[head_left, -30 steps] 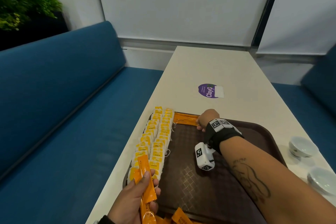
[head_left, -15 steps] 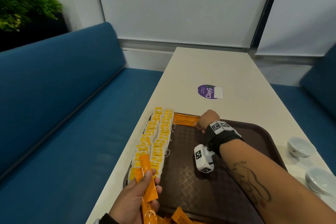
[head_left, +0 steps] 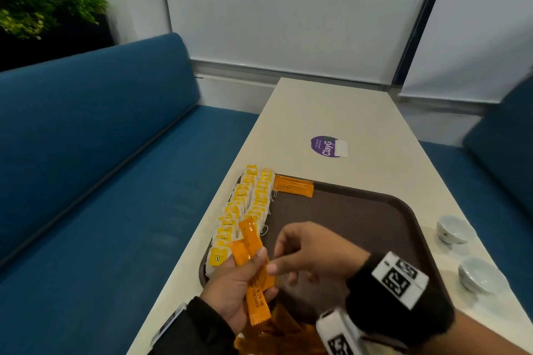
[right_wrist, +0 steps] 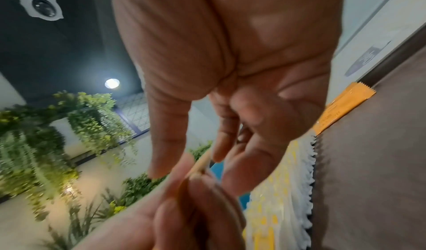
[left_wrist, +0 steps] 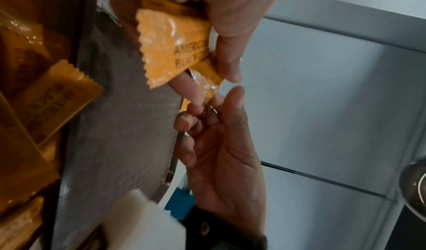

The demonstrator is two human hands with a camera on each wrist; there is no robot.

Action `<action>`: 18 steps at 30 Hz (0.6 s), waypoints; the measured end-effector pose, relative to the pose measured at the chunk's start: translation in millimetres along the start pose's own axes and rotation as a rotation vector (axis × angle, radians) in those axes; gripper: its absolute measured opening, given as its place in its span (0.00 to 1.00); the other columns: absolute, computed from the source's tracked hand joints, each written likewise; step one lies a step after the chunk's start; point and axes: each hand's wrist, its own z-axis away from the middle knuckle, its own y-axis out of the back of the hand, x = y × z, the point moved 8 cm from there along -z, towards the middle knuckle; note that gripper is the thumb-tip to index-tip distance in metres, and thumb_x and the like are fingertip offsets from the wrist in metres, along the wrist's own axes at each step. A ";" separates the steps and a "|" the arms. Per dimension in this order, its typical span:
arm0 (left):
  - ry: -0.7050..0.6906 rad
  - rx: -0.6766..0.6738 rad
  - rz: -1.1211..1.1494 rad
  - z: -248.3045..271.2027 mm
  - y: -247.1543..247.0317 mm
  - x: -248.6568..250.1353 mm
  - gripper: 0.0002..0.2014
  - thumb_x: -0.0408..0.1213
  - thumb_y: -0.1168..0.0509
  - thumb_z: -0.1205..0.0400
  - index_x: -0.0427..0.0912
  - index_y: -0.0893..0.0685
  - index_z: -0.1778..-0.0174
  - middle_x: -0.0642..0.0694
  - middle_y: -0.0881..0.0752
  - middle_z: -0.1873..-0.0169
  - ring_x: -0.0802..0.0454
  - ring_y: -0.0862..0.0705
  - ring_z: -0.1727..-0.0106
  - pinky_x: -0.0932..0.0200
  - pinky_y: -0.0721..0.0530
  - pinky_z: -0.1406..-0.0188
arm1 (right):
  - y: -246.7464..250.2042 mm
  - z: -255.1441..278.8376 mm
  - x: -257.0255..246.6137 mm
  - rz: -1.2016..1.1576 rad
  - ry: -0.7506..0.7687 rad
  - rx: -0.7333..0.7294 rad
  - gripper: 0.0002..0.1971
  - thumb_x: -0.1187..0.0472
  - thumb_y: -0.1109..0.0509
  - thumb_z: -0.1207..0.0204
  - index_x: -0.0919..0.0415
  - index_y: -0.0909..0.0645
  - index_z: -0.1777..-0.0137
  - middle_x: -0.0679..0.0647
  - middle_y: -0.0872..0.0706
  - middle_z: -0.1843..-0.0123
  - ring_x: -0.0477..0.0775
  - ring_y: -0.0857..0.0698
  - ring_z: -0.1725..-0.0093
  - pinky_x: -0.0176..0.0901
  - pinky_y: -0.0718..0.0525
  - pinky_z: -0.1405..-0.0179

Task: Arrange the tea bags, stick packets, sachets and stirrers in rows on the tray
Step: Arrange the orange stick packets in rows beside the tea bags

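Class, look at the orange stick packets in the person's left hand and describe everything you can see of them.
The orange stick packets are long, narrow sachets of glossy crinkled film with zigzag-cut sealed ends and dark print, partly reading "AMERIC". The left hand holds a small fanned bunch above the near left part of the brown tray, thumb across the front, fingers behind. They point up and away, over the tea bag rows. The right hand reaches their lower ends with its fingertips; whether it grips one is unclear.

- The loose stick packets at the tray's near edge lie partly behind the right hand's wrist band and are cut off by the frame.
- In the right wrist view, the tea bags are blurred; the thin strip between the fingertips is perhaps a packet edge.
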 end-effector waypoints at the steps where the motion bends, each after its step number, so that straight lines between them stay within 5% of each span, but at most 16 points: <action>1: -0.012 -0.011 -0.032 1.8 -2.1 0.0 0.16 0.38 0.31 0.26 0.40 0.19 0.44 0.37 0.13 0.59 0.42 0.15 0.64 0.58 0.18 0.82 | -4.1 6.0 -0.6 -0.030 0.009 0.028 0.14 0.53 0.22 0.31 0.56 0.22 0.53 0.50 0.15 0.66 0.45 0.16 0.70 0.33 0.25 0.80; 4: -0.061 -0.085 -0.117 10.6 -12.2 1.0 0.15 0.40 0.29 0.32 0.42 0.17 0.50 0.37 0.13 0.61 0.43 0.18 0.66 0.61 0.21 0.82 | -3.6 17.1 -1.4 -0.114 0.042 0.158 0.13 0.53 0.26 0.27 0.56 0.23 0.48 0.51 0.14 0.62 0.43 0.18 0.71 0.31 0.26 0.80; 8: -0.127 -0.157 -0.332 19.6 -19.8 0.5 0.11 0.39 0.29 0.26 0.49 0.20 0.50 0.43 0.14 0.60 0.47 0.18 0.64 0.60 0.23 0.76 | 4.6 25.0 0.4 -0.250 0.104 0.280 0.08 0.60 0.28 0.24 0.58 0.21 0.47 0.50 0.16 0.62 0.42 0.21 0.74 0.31 0.27 0.80; 13: -0.064 -0.170 -0.261 24.6 -15.8 -1.3 0.21 0.51 0.29 0.35 0.42 0.20 0.54 0.44 0.15 0.70 0.45 0.18 0.65 0.63 0.27 0.81 | 17.7 37.9 -6.9 -0.516 0.233 0.201 0.08 0.75 0.27 0.30 0.66 0.22 0.57 0.53 0.14 0.71 0.44 0.19 0.78 0.31 0.29 0.82; 16: -0.033 -0.134 -0.088 23.4 -8.2 3.3 0.16 0.45 0.30 0.32 0.38 0.20 0.55 0.41 0.15 0.69 0.49 0.16 0.71 0.66 0.27 0.88 | 31.0 48.1 -11.4 -0.509 0.320 0.210 0.08 0.79 0.29 0.41 0.69 0.22 0.64 0.56 0.13 0.66 0.45 0.20 0.77 0.34 0.26 0.82; 18: -0.075 -0.126 -0.111 23.0 -5.4 9.8 0.10 0.37 0.29 0.28 0.39 0.19 0.54 0.42 0.15 0.69 0.50 0.15 0.71 0.66 0.26 0.86 | 35.3 52.1 -10.1 -0.445 0.341 0.225 0.09 0.82 0.31 0.38 0.68 0.20 0.66 0.58 0.13 0.62 0.44 0.20 0.76 0.34 0.23 0.80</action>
